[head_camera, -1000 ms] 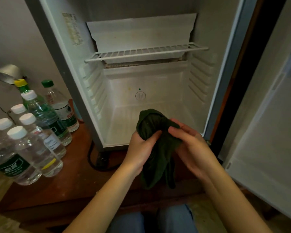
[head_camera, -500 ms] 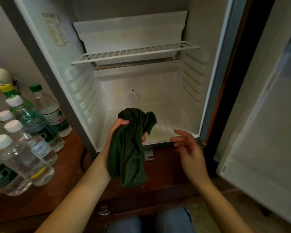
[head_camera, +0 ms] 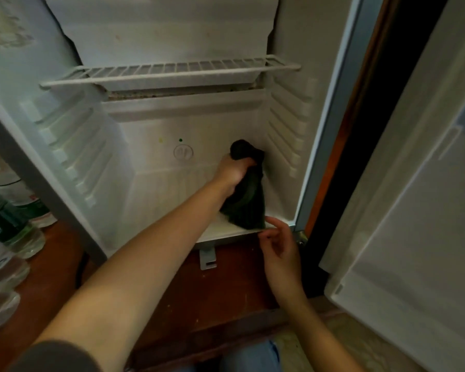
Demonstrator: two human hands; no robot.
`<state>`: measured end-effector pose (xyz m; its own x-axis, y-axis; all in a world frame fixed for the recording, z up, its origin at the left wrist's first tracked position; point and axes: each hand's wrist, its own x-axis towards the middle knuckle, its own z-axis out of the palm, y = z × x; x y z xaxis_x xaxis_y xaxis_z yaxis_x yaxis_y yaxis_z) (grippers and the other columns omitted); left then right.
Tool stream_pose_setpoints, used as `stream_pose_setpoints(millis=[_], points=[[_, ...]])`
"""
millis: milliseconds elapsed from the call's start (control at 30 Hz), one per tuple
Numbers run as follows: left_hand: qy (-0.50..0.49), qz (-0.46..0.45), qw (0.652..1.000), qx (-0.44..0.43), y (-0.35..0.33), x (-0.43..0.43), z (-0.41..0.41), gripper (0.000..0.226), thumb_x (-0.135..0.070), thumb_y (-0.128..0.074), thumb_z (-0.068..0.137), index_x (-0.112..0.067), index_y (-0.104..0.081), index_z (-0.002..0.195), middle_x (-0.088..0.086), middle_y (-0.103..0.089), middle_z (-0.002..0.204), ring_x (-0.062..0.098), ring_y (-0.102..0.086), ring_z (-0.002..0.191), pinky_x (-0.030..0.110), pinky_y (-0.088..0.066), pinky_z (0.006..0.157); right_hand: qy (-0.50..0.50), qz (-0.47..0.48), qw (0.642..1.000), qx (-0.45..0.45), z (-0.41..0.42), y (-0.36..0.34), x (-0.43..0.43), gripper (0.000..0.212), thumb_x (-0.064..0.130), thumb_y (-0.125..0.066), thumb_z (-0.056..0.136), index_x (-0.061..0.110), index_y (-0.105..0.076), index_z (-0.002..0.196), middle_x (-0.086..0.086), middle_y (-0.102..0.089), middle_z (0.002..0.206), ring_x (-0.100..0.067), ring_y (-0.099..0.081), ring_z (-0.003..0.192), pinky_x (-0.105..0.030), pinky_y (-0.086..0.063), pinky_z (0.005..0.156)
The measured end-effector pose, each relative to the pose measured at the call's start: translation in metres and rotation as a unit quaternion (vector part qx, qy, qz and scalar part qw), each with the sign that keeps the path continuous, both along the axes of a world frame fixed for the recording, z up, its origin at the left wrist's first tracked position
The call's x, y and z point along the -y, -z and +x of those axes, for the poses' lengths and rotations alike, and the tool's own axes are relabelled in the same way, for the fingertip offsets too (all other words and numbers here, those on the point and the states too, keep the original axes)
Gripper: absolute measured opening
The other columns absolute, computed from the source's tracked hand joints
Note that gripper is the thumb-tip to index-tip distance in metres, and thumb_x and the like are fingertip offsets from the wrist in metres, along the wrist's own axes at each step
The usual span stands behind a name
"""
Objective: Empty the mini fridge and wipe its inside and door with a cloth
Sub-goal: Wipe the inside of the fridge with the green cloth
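The dark green cloth point(head_camera: 249, 200) sits right of centre in the frame, inside the mini fridge point(head_camera: 212, 124), bunched against the lower right corner of its compartment. It looks soft, light and limp, with a tail hanging below the fist, so gripping it wadded should give the firmest pad. The left hand point(head_camera: 234, 171) has its fingers curled round the bunch. The right hand point(head_camera: 281, 247) is at the front lip, fingers loosely bent, apparently holding nothing. Counted: one cloth, one wire shelf point(head_camera: 169, 72), one open door point(head_camera: 414, 210), and several blurred water bottles point(head_camera: 14, 224) at the left edge.
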<state>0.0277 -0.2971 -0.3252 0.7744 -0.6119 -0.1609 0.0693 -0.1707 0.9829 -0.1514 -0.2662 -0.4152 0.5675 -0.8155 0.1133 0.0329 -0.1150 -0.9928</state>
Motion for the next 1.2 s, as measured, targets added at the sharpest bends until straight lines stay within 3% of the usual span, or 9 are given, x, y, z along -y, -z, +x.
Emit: stream_pose_setpoints(millis=[100,267,467,533,700,867,967,1100,1200], points=[[-0.033,0.043,0.992,0.111,0.003,0.036,0.009,0.036,-0.017,-0.061,0.088,-0.002,-0.06,0.12,0.013,-0.064,0.114,0.026,-0.06,0.107,0.025,-0.044,0.083,0.006,0.013,1.0,0.019,-0.001,0.003,0.0,0.033,0.018,-0.051,0.097,0.042,-0.053,0.12,0.012,-0.063,0.091,-0.001,-0.06,0.079,-0.018,-0.05,0.071],[-0.014,0.106,0.976,0.191,0.01,0.037,0.007,0.029,-0.022,-0.056,0.09,-0.002,-0.064,0.11,0.014,-0.066,0.111,0.028,-0.062,0.102,0.023,-0.039,0.073,0.021,0.004,0.999,0.028,0.0,0.006,0.002,0.031,0.014,-0.05,0.098,0.04,-0.055,0.115,0.011,-0.061,0.084,-0.005,-0.058,0.077,-0.021,-0.046,0.071],[0.091,0.097,0.963,0.236,0.028,-0.02,-0.058,0.027,-0.031,-0.067,0.081,-0.005,-0.069,0.089,0.015,-0.071,0.088,0.028,-0.067,0.083,0.037,-0.055,0.074,0.071,-0.014,0.995,0.074,0.0,0.002,0.0,0.034,-0.009,-0.042,0.092,0.023,-0.054,0.095,0.011,-0.056,0.077,0.004,-0.052,0.069,-0.009,-0.04,0.066],[0.107,0.086,0.966,0.218,0.031,-0.024,-0.063,0.028,-0.033,-0.067,0.08,-0.006,-0.068,0.085,0.013,-0.07,0.083,0.025,-0.067,0.079,0.04,-0.056,0.073,0.072,-0.023,0.994,0.081,-0.001,0.002,-0.001,0.029,-0.008,-0.039,0.091,0.019,-0.051,0.092,0.016,-0.055,0.076,0.004,-0.051,0.07,-0.008,-0.04,0.066],[0.052,0.118,0.962,0.241,0.015,0.018,-0.015,0.035,-0.034,-0.052,0.093,-0.006,-0.065,0.111,0.018,-0.065,0.115,0.033,-0.06,0.107,0.03,-0.043,0.083,0.029,-0.029,0.998,0.043,0.002,0.008,-0.001,0.018,0.018,-0.043,0.086,0.031,-0.053,0.092,0.013,-0.054,0.077,-0.004,-0.052,0.075,-0.018,-0.04,0.071],[0.0,0.149,0.967,0.207,0.008,0.055,0.017,0.041,-0.033,-0.044,0.098,0.0,-0.063,0.111,0.019,-0.063,0.118,0.031,-0.06,0.103,0.027,-0.041,0.077,0.029,-0.018,0.999,0.024,0.002,0.008,0.0,0.035,0.004,-0.042,0.097,0.036,-0.054,0.089,0.011,-0.054,0.076,-0.007,-0.052,0.075,-0.029,-0.041,0.075],[0.017,0.163,0.955,0.247,0.012,0.039,-0.001,0.043,-0.035,-0.046,0.096,0.0,-0.06,0.118,0.022,-0.061,0.122,0.035,-0.058,0.109,0.03,-0.043,0.086,0.039,-0.018,0.999,0.019,0.003,0.008,0.0,0.029,0.01,-0.042,0.093,0.036,-0.054,0.087,0.012,-0.051,0.074,-0.007,-0.05,0.072,-0.03,-0.041,0.073],[0.079,0.138,0.932,0.325,0.019,-0.004,-0.049,0.038,-0.038,-0.055,0.09,-0.003,-0.064,0.102,0.017,-0.067,0.098,0.033,-0.063,0.09,0.034,-0.05,0.074,0.045,-0.011,0.999,0.023,0.003,0.002,-0.002,0.02,0.019,-0.039,0.085,0.033,-0.051,0.079,0.012,-0.051,0.071,-0.005,-0.048,0.068,-0.032,-0.04,0.069],[0.12,0.105,0.913,0.375,0.019,-0.035,-0.081,0.036,-0.04,-0.057,0.089,-0.005,-0.062,0.088,0.011,-0.066,0.079,0.026,-0.064,0.071,0.038,-0.053,0.065,0.054,0.018,0.997,0.049,0.0,-0.001,-0.006,0.029,0.005,-0.036,0.098,0.022,-0.059,0.1,0.013,-0.062,0.082,0.003,-0.058,0.075,-0.026,-0.044,0.071]])
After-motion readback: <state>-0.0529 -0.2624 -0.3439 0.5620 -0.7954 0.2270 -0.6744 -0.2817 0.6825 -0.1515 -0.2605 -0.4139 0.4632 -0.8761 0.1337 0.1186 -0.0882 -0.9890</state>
